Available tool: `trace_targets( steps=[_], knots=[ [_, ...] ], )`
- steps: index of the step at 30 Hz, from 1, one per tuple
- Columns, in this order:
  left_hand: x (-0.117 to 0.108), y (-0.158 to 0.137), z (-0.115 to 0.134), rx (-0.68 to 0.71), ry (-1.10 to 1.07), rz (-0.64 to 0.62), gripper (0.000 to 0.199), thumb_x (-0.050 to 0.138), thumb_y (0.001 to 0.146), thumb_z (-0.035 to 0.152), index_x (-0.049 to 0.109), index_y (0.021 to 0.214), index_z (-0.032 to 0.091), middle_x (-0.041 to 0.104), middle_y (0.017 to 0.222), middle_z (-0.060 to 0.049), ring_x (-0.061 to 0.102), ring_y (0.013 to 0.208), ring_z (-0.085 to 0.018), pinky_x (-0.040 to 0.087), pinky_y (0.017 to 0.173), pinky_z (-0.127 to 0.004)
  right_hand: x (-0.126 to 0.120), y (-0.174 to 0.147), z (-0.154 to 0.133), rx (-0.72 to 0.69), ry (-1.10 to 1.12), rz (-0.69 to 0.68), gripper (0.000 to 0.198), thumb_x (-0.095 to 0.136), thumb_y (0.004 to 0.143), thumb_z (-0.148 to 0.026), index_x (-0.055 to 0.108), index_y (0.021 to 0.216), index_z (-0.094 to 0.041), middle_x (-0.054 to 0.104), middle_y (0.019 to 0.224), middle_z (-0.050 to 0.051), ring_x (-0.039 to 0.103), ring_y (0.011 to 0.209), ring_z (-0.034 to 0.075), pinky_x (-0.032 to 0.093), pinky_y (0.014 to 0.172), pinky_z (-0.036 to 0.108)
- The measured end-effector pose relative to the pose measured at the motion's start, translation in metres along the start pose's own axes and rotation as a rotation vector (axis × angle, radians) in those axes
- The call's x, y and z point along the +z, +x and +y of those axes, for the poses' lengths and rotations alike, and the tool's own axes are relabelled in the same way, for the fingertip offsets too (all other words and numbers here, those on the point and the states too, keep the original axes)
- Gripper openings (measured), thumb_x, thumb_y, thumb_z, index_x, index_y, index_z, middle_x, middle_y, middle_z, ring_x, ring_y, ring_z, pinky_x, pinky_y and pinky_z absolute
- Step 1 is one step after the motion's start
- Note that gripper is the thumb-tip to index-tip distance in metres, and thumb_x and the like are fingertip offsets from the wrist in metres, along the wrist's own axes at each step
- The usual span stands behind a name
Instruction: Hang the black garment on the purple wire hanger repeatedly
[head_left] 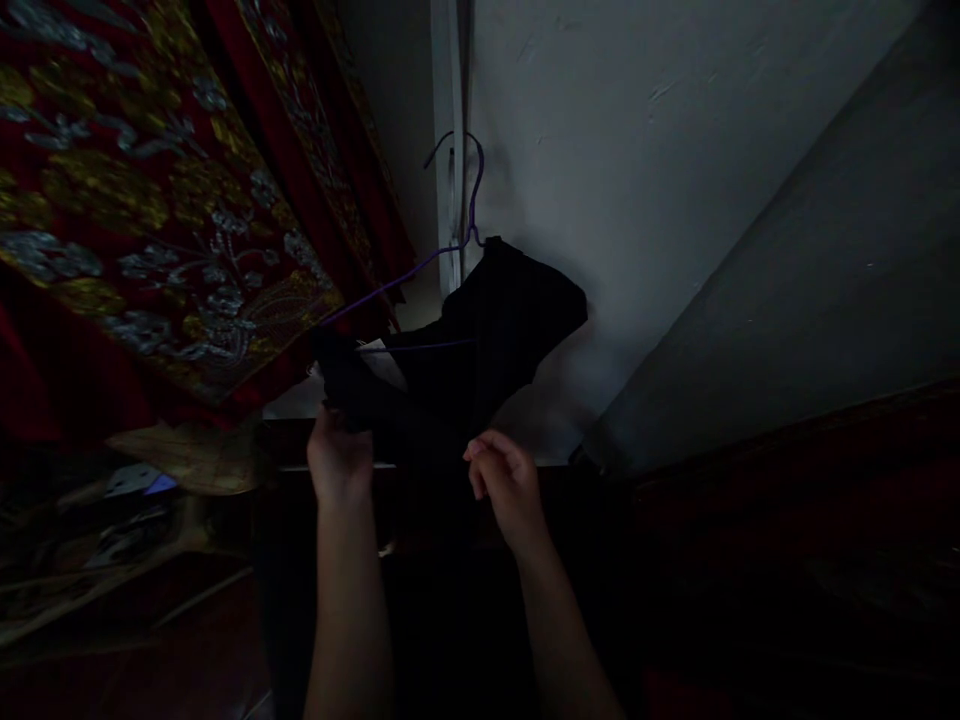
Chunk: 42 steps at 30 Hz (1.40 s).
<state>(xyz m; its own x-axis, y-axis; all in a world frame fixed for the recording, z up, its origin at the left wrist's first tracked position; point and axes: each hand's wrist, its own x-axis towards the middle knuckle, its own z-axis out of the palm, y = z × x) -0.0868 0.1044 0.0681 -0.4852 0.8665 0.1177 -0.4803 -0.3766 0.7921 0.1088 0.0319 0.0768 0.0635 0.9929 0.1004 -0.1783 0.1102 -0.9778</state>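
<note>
A black garment (517, 310) is on a thin purple hanger (477, 190), in dim light. The hanger's hook lies against a pale upright strip on the wall; whether it hangs from something I cannot make out. Its right arm is inside the garment, while much of the left arm shows bare. A whitish patch (386, 367) is visible in the neck opening. My left hand (341, 455) grips the garment's lower left part, its fingertips partly hidden by the cloth. Lower right, my right hand (504, 478) has its fingers curled and pinched at the dark cloth.
Red cloth with gold and silver flower embroidery (105, 190) hangs at the left. Behind the hanger are a pale wall (637, 180) and a narrow upright strip (448, 60). A brownish bag-like item (195, 455) and clutter lie lower left. The lower right is very dark.
</note>
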Motion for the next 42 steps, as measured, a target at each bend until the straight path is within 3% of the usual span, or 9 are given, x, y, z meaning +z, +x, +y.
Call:
trace_targets(
  steps=[7, 12, 16, 19, 26, 31, 33, 38, 42],
  knots=[
    [0.028, -0.064, -0.035, -0.249, -0.010, 0.128, 0.029, 0.081, 0.072, 0.037, 0.066, 0.086, 0.017, 0.067, 0.081, 0.003, 0.060, 0.073, -0.010, 0.046, 0.071, -0.020, -0.034, 0.002, 0.017, 0.070, -0.130, 0.046, 0.034, 0.058, 0.088, -0.049, 0.062, 0.075, -0.018, 0.048, 0.049, -0.004, 0.044, 0.046, 0.011, 0.033, 0.049, 0.024],
    [0.053, -0.090, -0.017, -0.151, 0.053, -0.210, 0.027, 0.074, 0.083, 0.044, 0.064, 0.085, 0.018, 0.061, 0.080, 0.002, 0.057, 0.075, -0.011, 0.046, 0.071, -0.020, -0.048, 0.003, 0.019, -0.058, -0.316, 0.004, 0.011, 0.066, 0.080, -0.028, 0.067, 0.087, -0.020, 0.067, 0.084, 0.003, 0.063, 0.081, 0.019, 0.047, 0.075, 0.029],
    [0.060, -0.112, -0.007, -0.059, 0.330, -0.425, 0.023, 0.064, 0.092, 0.041, 0.068, 0.088, 0.019, 0.064, 0.081, -0.001, 0.060, 0.078, -0.015, 0.048, 0.072, -0.022, -0.030, -0.012, 0.012, -0.150, -0.257, -0.151, 0.052, 0.064, 0.075, -0.013, 0.058, 0.126, -0.025, 0.065, 0.125, 0.006, 0.059, 0.118, 0.023, 0.046, 0.103, 0.036],
    [0.058, -0.112, -0.001, 0.022, 0.478, -0.512, 0.022, 0.064, 0.092, 0.040, 0.071, 0.090, 0.019, 0.067, 0.085, -0.003, 0.063, 0.083, -0.018, 0.050, 0.077, -0.025, -0.011, -0.017, 0.016, -0.113, -0.151, -0.125, 0.049, 0.060, 0.086, -0.020, 0.054, 0.134, -0.025, 0.061, 0.134, 0.007, 0.055, 0.128, 0.023, 0.041, 0.112, 0.038],
    [-0.001, -0.090, -0.015, 0.016, 0.565, -0.650, 0.047, 0.040, 0.100, 0.058, 0.067, 0.117, 0.023, 0.069, 0.115, -0.010, 0.063, 0.109, -0.024, 0.049, 0.098, -0.034, -0.013, -0.015, 0.017, -0.044, -0.187, -0.368, 0.040, 0.046, 0.083, -0.009, 0.075, 0.105, -0.026, 0.075, 0.100, 0.002, 0.068, 0.092, 0.020, 0.052, 0.088, 0.033],
    [-0.056, -0.080, -0.023, -0.075, 0.896, -0.926, 0.034, 0.060, 0.091, 0.052, 0.077, 0.094, 0.023, 0.074, 0.089, -0.008, 0.067, 0.085, -0.024, 0.055, 0.080, -0.033, -0.048, 0.016, -0.024, -0.236, -0.305, -0.457, 0.034, 0.055, 0.080, -0.011, 0.077, 0.101, -0.024, 0.075, 0.095, 0.002, 0.069, 0.087, 0.020, 0.051, 0.080, 0.031],
    [-0.065, -0.068, -0.012, -0.021, 0.936, -0.878, 0.022, 0.072, 0.083, 0.043, 0.078, 0.089, 0.023, 0.074, 0.086, -0.007, 0.067, 0.080, -0.023, 0.055, 0.076, -0.032, -0.056, 0.044, -0.044, -0.362, -0.345, -0.373, 0.036, 0.062, 0.080, -0.015, 0.073, 0.112, -0.024, 0.075, 0.099, 0.003, 0.069, 0.084, 0.020, 0.050, 0.077, 0.030],
    [-0.063, -0.032, 0.034, 0.120, 0.820, -0.331, 0.027, 0.088, 0.061, 0.038, 0.070, 0.064, 0.018, 0.062, 0.059, 0.000, 0.055, 0.053, -0.014, 0.046, 0.050, -0.021, -0.048, 0.132, -0.060, -0.578, -0.426, -0.080, 0.037, 0.063, 0.083, -0.018, 0.069, 0.119, -0.024, 0.072, 0.114, 0.004, 0.066, 0.099, 0.020, 0.049, 0.088, 0.030],
    [-0.049, -0.024, 0.064, 0.003, 0.703, -0.323, 0.029, 0.088, 0.062, 0.039, 0.069, 0.067, 0.018, 0.062, 0.060, 0.000, 0.056, 0.053, -0.013, 0.046, 0.049, -0.020, -0.042, 0.166, -0.028, -0.373, -0.563, -0.130, 0.016, 0.072, 0.082, -0.030, 0.068, 0.069, -0.020, 0.069, 0.068, 0.003, 0.063, 0.067, 0.018, 0.047, 0.068, 0.028]
  ],
)
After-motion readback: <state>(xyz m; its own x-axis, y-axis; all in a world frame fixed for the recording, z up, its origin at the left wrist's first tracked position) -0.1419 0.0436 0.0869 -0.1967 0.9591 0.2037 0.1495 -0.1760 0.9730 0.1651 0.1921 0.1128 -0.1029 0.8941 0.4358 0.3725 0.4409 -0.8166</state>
